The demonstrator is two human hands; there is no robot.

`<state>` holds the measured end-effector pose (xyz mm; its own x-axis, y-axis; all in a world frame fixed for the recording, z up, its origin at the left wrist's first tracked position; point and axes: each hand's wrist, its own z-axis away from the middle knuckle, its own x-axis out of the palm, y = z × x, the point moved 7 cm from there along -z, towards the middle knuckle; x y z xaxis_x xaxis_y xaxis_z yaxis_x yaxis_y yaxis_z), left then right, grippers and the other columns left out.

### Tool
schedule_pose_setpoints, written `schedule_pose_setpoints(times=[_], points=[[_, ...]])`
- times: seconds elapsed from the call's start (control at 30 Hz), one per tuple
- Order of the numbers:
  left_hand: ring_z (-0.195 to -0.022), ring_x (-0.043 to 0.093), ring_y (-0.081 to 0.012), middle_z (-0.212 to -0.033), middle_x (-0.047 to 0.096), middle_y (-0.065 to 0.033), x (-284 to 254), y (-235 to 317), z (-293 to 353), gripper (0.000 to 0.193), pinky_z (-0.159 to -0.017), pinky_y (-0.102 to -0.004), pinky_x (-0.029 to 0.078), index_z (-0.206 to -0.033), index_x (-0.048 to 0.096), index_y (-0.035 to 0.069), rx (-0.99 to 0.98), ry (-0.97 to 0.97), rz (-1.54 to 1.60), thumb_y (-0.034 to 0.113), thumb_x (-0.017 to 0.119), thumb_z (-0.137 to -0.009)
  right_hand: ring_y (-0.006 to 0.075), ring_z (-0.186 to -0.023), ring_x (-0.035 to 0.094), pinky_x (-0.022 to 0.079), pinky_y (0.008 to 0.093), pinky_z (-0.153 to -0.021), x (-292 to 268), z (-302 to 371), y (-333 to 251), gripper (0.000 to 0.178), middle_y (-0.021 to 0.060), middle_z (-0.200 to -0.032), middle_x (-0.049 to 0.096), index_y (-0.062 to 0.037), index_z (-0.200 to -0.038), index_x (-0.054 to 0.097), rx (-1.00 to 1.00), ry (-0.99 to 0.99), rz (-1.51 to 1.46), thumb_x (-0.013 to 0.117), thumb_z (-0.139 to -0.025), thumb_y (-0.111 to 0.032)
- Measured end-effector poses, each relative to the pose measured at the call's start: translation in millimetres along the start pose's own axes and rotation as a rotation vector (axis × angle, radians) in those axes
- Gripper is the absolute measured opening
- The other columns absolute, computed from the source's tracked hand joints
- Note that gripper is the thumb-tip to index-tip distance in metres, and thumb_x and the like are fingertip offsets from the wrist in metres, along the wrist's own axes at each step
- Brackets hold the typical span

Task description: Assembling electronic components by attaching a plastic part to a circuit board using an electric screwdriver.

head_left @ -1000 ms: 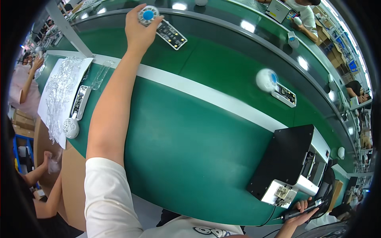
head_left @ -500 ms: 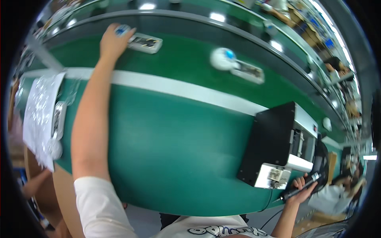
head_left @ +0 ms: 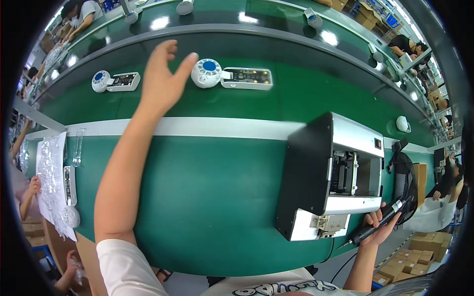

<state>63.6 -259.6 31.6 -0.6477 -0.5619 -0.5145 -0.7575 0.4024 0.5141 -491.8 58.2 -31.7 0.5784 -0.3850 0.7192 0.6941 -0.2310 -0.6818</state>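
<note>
White round device [head_left: 207, 72] beside open left hand [head_left: 163, 84]

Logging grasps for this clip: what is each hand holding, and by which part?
The right hand grips a black electric screwdriver around its body. The left hand is open, holding nothing, beside the round white part.

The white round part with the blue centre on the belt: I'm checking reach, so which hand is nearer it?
Left. The left hand is open just beside the white round part; the right hand holds a black screwdriver at the near edge.
</note>
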Motion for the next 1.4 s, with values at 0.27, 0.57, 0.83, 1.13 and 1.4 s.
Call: schedule_pose_setpoints(times=[0.27,0.57,0.83,1.13,1.4], points=[[-0.106,0.062,-0.0293,-0.118,0.063,-0.0179,22.5,4.9,21.3,0.060,-0.091,-0.0370,0.048,-0.131,0.049,0.002,-0.104,-0.354,-0.049,0.029,0.075,-0.084,0.0127,-0.055,0.041,0.041,0.0301,-0.055,5.8,-1.4,7.3,0.064,0.0040,-0.072,0.042,0.0037,-0.120,0.051,0.002,-0.056,-0.029,0.039,-0.102,-0.056],[-0.111,0.059,-0.0233,-0.123,0.062,-0.0143,29.6,-32.3,13.4,0.055,-0.098,-0.0341,0.045,-0.137,0.052,0.005,-0.233,-0.357,0.070,0.028,0.069,-0.090,0.0139,-0.051,0.041,0.035,0.0300,-0.054,20.9,2.4,7.9,0.068,0.0039,-0.066,0.044,-0.0018,-0.109,0.054,0.057,0.056,-0.064,0.038,-0.097,-0.067],[-0.111,0.058,-0.0198,-0.119,0.063,-0.0114,-9.0,-24.9,9.8,0.040,-0.092,-0.0337,0.045,-0.127,0.058,0.004,0.120,0.121,-0.209,0.022,0.068,-0.093,0.0190,-0.053,0.048,0.043,0.0388,-0.059,13.2,3.7,-2.4,0.071,0.0070,-0.067,0.052,-0.0042,-0.105,0.055,0.036,0.098,-0.047,0.033,-0.095,-0.071],[-0.071,0.053,-0.0129,-0.079,0.060,-0.0026,-18.1,42.6,71.9,0.018,-0.065,-0.0284,0.043,-0.084,0.061,0.001,0.155,-0.132,0.046,0.016,0.066,-0.093,0.0220,-0.051,0.054,0.047,0.0385,-0.051,86.8,-75.5,22.6,0.068,0.0085,-0.065,0.054,-0.0042,-0.102,0.051,0.081,-0.054,0.112,0.045,-0.092,-0.071],[-0.057,0.038,-0.0067,-0.058,0.045,0.0014,-7.4,32.8,83.9,0.029,-0.051,-0.0271,0.032,-0.072,0.058,0.000,-0.062,-0.209,-0.032,0.018,0.066,-0.093,0.0195,-0.054,0.058,0.051,0.0350,-0.051,102.8,-168.8,42.4,0.049,0.0086,-0.071,0.056,-0.0021,-0.096,0.047,0.093,-0.052,0.310,0.062,-0.094,-0.049]])
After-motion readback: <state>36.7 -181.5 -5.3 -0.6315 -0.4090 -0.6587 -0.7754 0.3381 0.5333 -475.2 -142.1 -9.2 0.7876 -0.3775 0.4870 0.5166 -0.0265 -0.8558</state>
